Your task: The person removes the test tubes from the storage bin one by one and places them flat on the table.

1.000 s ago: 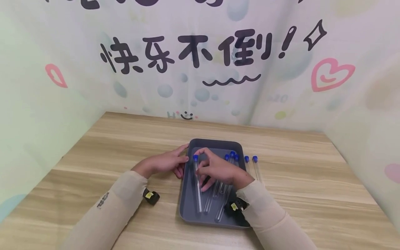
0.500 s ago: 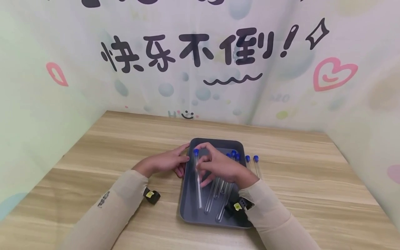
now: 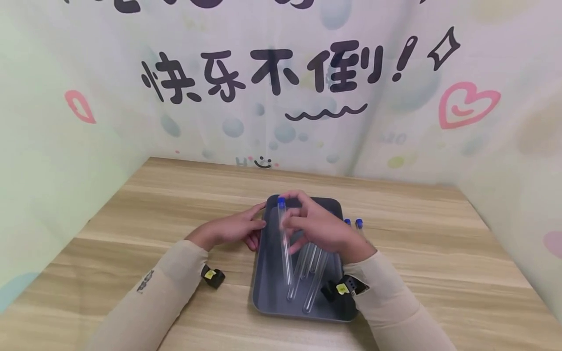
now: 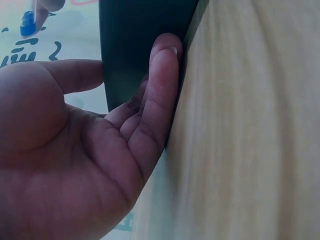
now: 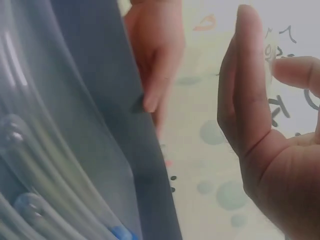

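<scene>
My right hand (image 3: 327, 229) pinches a clear test tube (image 3: 286, 253) with a blue cap, held slanted above the grey tray (image 3: 269, 297). In the left wrist view its blue cap (image 4: 28, 24) shows at the upper left. Several more test tubes (image 3: 312, 290) lie in the tray, their upper parts hidden behind the right hand. The left hand (image 3: 230, 230) rests at the tray's left side. Up close in the left wrist view, its fingers lie fairly straight along the outer wall (image 4: 127, 65) and the thumb touches the edge.
Two blue-capped test tubes (image 3: 359, 224) lie on the wooden table (image 3: 439, 253) just right of the tray, partly behind the right forearm. A printed cloth (image 3: 197, 131) hangs behind the table. Each wrist wears a small black camera (image 3: 214, 278).
My right hand has risen and shifted slightly right with the pinched test tube, lifting it away from the tray floor. The left hand and the tray stay put.
</scene>
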`<state>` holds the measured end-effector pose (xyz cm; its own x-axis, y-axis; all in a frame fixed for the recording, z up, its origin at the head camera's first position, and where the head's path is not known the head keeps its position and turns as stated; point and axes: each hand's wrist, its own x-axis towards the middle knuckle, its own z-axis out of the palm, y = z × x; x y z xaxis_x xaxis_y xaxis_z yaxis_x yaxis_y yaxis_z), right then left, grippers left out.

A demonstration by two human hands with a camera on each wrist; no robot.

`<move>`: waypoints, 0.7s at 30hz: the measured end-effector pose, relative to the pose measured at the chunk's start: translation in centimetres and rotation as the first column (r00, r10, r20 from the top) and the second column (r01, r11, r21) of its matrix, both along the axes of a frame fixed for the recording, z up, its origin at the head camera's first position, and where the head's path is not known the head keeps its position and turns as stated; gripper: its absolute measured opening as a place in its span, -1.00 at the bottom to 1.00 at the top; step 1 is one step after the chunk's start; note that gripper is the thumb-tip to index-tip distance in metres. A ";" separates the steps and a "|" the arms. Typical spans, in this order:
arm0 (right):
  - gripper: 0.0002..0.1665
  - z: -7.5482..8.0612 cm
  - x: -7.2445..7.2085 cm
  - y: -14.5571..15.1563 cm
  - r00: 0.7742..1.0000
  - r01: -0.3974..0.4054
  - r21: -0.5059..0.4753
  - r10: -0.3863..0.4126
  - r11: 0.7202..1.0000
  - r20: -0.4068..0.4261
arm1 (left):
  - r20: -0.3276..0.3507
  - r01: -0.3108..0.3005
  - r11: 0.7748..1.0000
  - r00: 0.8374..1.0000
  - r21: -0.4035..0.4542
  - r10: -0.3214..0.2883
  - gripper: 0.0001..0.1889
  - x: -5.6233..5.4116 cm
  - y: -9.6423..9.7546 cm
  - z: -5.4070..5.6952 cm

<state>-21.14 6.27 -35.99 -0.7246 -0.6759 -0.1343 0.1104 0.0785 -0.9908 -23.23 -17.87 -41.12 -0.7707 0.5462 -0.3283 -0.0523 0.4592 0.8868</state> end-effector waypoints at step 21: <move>-0.39 2.0 0.3 2.8 0.997 0.066 -0.055 -0.068 0.996 -0.042 | -0.015 -0.012 1.000 1.000 -0.008 0.011 -0.30 0.1 -0.1 -0.3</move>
<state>-20.81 9.10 -34.02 -0.7727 -0.6312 -0.0666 0.0703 0.0192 -0.9973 -23.09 -17.96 -41.46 -0.7819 0.5346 -0.3207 -0.0440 0.4659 0.8838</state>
